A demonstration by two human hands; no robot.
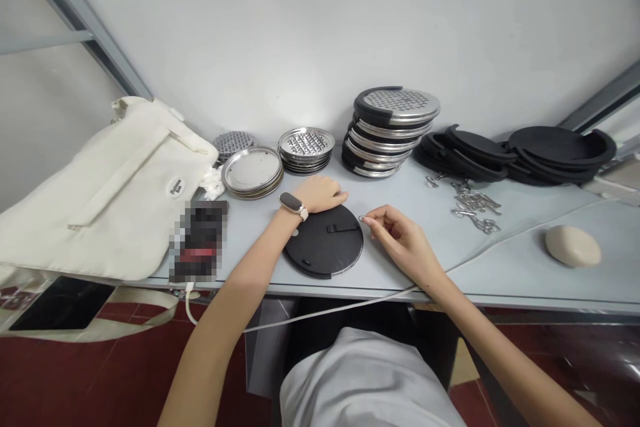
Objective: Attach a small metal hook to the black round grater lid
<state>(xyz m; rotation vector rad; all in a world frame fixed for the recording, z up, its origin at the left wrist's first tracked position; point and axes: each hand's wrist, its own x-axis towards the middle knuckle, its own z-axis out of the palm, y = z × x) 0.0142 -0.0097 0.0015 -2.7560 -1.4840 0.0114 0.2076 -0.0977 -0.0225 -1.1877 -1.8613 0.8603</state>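
A round black disc lies flat on the table in front of me, with a slot-like black tab on its face and a silver edge showing at the lower right. My left hand, wearing a watch, curls over the far edge of the disc; its fingertips are partly hidden. Just right of the disc, my right hand is closed, thumb and finger pinching a small metal wire clip close to the disc's rim. Similar bent wire clips lie in a loose heap farther right.
Behind stand silver plates, grater discs, a tall stack of black-rimmed graters and black covers. A cream bag and a blurred phone sit left. A white cable crosses near a beige rounded object.
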